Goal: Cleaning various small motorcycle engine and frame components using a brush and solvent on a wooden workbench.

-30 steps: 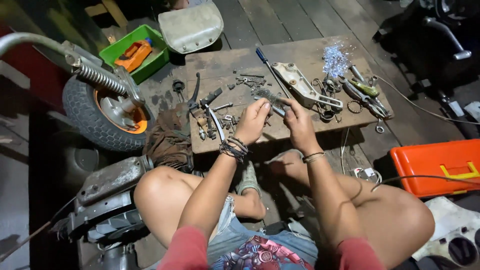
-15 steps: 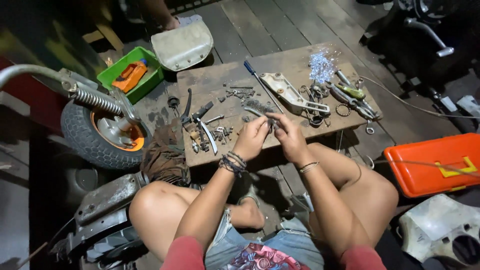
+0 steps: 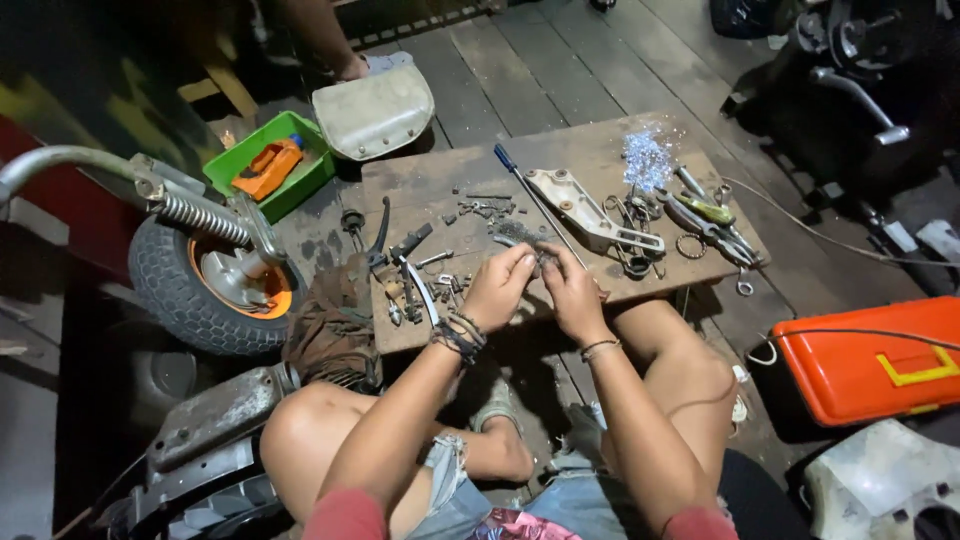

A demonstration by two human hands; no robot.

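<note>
A person sits cross-legged before a low, worn wooden table, both hands raised together over its near edge. The left hand, a dark beaded bracelet at its wrist, and the right hand close their fingertips on a small dark metal part held between them; what kind of part it is cannot be told. Scattered bolts and small metal pieces lie just left of the hands, a blue-handled screwdriver and a pale metal bracket beyond them. An orange plastic toolbox rests on the plank floor to the right, a small orange-rimmed wheel to the left
</note>
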